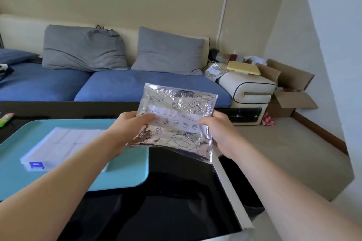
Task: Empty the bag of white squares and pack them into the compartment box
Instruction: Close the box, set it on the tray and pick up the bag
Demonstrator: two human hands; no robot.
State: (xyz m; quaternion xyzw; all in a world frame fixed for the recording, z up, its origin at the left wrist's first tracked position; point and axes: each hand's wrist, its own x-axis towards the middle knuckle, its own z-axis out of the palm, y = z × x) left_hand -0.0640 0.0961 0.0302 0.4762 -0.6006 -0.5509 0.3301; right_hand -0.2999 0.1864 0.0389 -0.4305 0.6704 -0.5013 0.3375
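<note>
You hold the silver foil bag (176,121) up between both hands, off the black glossy table (176,201). Your left hand (127,125) pinches its left edge, thumb pressed on the printed front and fingers curled out of sight behind. Your right hand (217,129) clamps the right edge the same way, thumb on the front, the other fingers hidden by the foil. The bag hangs slightly tilted between your two thumbs, its drawings of fish and shells facing you, with a clear strip along the edge nearest your wrists; what it contains cannot be seen through the foil.

Left of and below your left fingers lies the compartment box (58,143), flat on the teal tray (125,172), its near right corner hidden under your left forearm. A blue latch shows on its near side. Its grid looks white throughout, though the view is too soft to tell squares from plastic. The tray's right edge runs beneath your left wrist.

Beyond your fingertips stands a blue sofa (117,84) with two grey cushions (82,49); past your right fingers, well apart, an open cardboard box (290,100) sits on the floor by the wall.
</note>
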